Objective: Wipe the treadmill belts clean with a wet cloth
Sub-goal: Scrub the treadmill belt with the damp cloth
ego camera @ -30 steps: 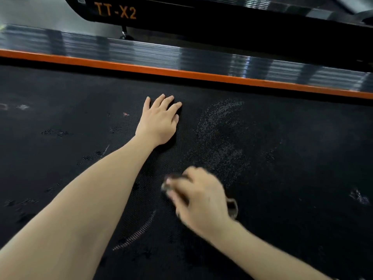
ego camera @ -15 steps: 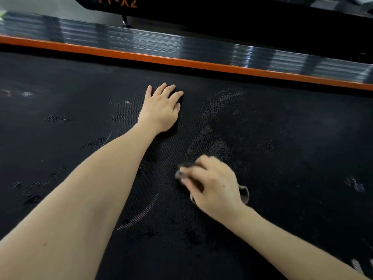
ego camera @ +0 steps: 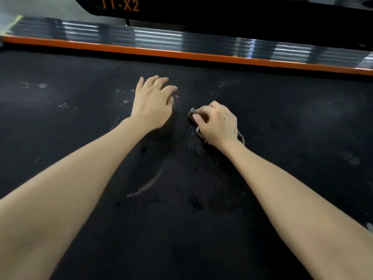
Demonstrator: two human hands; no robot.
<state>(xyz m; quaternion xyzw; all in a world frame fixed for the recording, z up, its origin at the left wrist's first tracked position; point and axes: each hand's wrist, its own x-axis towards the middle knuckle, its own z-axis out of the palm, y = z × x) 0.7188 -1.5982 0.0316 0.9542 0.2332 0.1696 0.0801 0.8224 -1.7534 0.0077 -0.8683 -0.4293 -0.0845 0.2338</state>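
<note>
Logger: Hands, entry one. Your left hand (ego camera: 153, 104) lies palm down on the treadmill belt (ego camera: 282, 142), fingers relaxed and slightly spread, holding nothing.

Checker: And your right hand (ego camera: 218, 124)?

Logger: Curled round a dark grey cloth (ego camera: 191, 113), knuckles up, pressing it onto the belt just beside your left hand. The two hands are near each other but apart.

Checker: How much of the cloth shows?

Logger: Little. One corner pokes out past your fingertips toward the left hand, with your thumb lying over it. Another edge shows beside your wrist. Wet or dry: cannot tell.

Checker: Position on the belt?

Logger: Both hands sit toward the belt's far side, roughly mid-view.

Checker: Belt condition around you?

Logger: Black, fine-textured weave. A pale streak (ego camera: 145, 186) lies between your forearms. Pale specks (ego camera: 64, 105) sit off to the left of your left hand, and a faint smudge (ego camera: 351, 159) far to the right. A lighter patch (ego camera: 193, 140) of weave lies just on the near side of the cloth.

Checker: Far edge?

Logger: An orange strip (ego camera: 181, 54) runs along the belt's far side, then a glossy dark side rail (ego camera: 161, 37) with light reflections. Beyond it is a black housing (ego camera: 222, 15) lettered "TT-X2" (ego camera: 120, 5) in orange.

Checker: Your forearms?

Logger: Both bare, reaching in from the near edge and converging toward the middle.
</note>
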